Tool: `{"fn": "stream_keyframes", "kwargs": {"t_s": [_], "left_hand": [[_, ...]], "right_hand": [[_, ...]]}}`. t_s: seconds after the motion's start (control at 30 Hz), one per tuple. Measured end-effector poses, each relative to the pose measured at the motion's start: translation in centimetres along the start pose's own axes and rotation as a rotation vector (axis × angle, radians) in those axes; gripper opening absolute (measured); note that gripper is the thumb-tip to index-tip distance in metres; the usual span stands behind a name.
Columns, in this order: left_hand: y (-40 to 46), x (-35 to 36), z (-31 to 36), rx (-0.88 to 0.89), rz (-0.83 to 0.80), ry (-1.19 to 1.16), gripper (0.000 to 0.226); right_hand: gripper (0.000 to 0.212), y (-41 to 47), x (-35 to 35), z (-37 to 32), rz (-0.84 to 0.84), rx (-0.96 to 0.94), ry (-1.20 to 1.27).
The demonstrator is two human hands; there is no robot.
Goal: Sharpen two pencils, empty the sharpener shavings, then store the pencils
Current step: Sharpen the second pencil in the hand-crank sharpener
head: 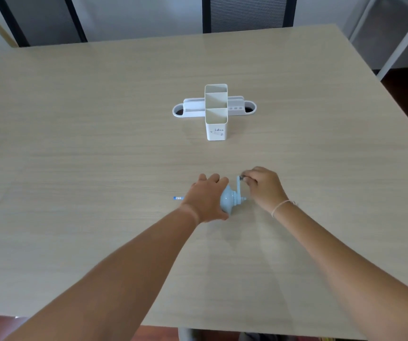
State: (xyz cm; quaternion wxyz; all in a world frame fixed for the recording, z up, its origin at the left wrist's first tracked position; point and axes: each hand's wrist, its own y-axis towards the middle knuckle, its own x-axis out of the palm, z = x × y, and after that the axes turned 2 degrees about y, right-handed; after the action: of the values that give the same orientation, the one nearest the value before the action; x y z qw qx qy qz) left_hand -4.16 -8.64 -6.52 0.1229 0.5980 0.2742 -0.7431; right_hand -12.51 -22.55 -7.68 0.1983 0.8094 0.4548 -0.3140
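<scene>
Resting on the pale wood-grain table, the light blue plastic crank sharpener sits just in front of the person, clamped under the left hand. That hand lies over the sharpener's body from the left, its fingers curled across the top and far side and its thumb low on the near side, so only the rounded right end of the body shows. A blue pencil pokes out level from beneath the left hand, pointing left; only its end is visible, and its other end is hidden by the hand. On the sharpener's right side the blue crank handle stands up, tilted slightly. The right hand has its fingertips pinched shut around the dark knob at the top of the handle. A thin pale band circles the right wrist. Farther back, well apart from both hands, stands a white plastic desk organiser with upright compartments and low side trays.
</scene>
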Motion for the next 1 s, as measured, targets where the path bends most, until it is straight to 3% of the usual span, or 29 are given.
{"fn": "stream_keyframes", "kwargs": {"t_s": [0.07, 0.17, 0.37, 0.53, 0.67, 0.77, 0.9, 1.0], "left_hand": [[-0.1, 0.0, 0.1, 0.0, 0.009, -0.002, 0.063], [-0.1, 0.0, 0.0, 0.001, 0.014, -0.013, 0.063], [-0.1, -0.1, -0.1, 0.009, 0.008, -0.026, 0.066], [-0.2, -0.2, 0.0, 0.001, -0.006, -0.016, 0.062], [-0.2, -0.2, 0.1, 0.004, 0.002, -0.005, 0.063], [-0.2, -0.1, 0.1, 0.002, 0.011, -0.019, 0.064], [-0.1, 0.0, -0.1, 0.012, 0.018, -0.031, 0.065], [-0.1, 0.0, -0.2, 0.018, 0.014, -0.025, 0.066]], "right_hand": [[0.021, -0.2, 1.4, 1.3, -0.132, 0.077, -0.056], [0.019, -3.9, 2.5, 2.2, -0.216, 0.049, -0.101], [0.014, -7.4, -0.6, -0.3, -0.061, -0.168, -0.005], [0.016, -2.2, -0.9, -0.9, 0.071, -0.123, 0.01], [0.02, 0.3, 1.2, 1.2, -0.074, 0.049, -0.012], [0.024, -2.7, 2.5, 2.2, -0.177, 0.098, -0.055], [0.018, -7.6, 1.8, 1.6, -0.134, -0.015, -0.03], [0.015, -7.1, 0.1, -0.3, 0.0, -0.106, 0.027]]}}
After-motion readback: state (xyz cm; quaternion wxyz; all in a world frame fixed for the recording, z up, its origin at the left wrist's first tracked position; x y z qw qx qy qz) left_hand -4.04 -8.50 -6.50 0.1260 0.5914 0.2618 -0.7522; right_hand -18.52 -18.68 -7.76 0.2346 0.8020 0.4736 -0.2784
